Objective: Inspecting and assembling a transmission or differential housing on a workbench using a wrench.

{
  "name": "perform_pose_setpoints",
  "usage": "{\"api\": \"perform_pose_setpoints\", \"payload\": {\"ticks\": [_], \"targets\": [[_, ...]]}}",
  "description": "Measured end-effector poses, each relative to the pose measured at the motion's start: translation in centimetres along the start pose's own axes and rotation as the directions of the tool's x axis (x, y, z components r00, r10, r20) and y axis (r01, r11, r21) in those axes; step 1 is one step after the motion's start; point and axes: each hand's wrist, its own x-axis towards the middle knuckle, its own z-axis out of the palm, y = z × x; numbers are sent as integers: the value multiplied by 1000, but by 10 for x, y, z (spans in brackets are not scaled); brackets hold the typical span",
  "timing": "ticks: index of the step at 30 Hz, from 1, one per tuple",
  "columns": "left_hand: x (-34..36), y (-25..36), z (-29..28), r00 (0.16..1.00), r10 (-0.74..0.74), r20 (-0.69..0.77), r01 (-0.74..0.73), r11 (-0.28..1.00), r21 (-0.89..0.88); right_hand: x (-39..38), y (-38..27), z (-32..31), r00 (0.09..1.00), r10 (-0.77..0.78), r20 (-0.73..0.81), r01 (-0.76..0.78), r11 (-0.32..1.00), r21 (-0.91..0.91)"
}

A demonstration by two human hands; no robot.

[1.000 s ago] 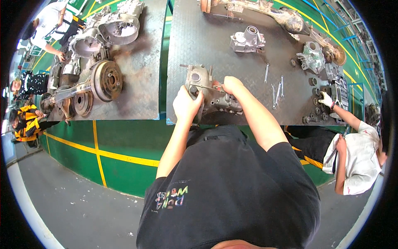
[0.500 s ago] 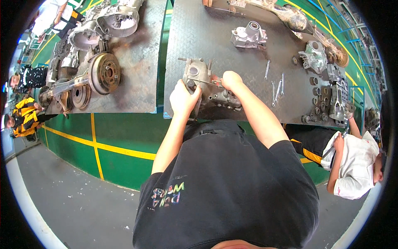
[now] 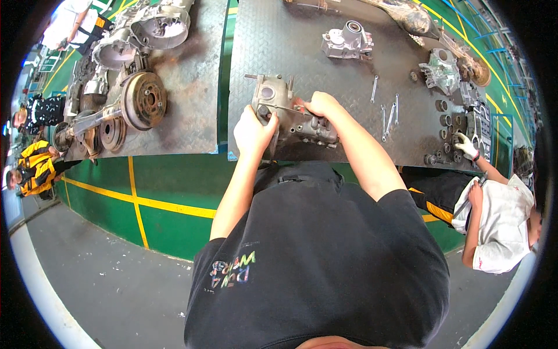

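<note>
A grey metal gearbox housing (image 3: 281, 92) rests near the front edge of the steel-topped table, with its shaft and bolt parts toward the right. My left hand (image 3: 254, 132) is wrapped round its near left side, the thumb by a dark round plug. On the far right side of the housing, my right hand (image 3: 323, 105) is closed beside a small reddish spot; what lies in its fingers is hidden. Several wrenches (image 3: 390, 118) lie on the table to the right of my right forearm.
Another housing (image 3: 347, 43) stands farther back. Axle parts (image 3: 415, 22) and metal rings (image 3: 446, 120) lie to the right, where a co-worker's gloved hand (image 3: 466, 145) reaches in. On the left table are a brake drum (image 3: 145, 100) and bell-shaped casings (image 3: 163, 29).
My right hand has shifted slightly left and nearer the housing. The co-worker's gloved hand has come forward over the rings. The whole view has shifted a little.
</note>
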Motion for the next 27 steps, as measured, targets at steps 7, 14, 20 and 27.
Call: {"api": "perform_pose_setpoints", "payload": {"ticks": [7,14,20,27], "targets": [[0,0,0,999,-25,21,25,1000,3,6,0,15,999,18,-51,-21,998,-60],[-1,-1,0,1000,-21,7,21,1000,5,3,0,5,1000,-30,8,30,997,-70],[1,1,-2,998,-44,46,43,999,16,10,2,10,1000,8,-13,-8,1000,-29],[2,-1,0,997,-46,57,46,999,17,4,-2,16,996,69,-61,-71,997,-41]]}}
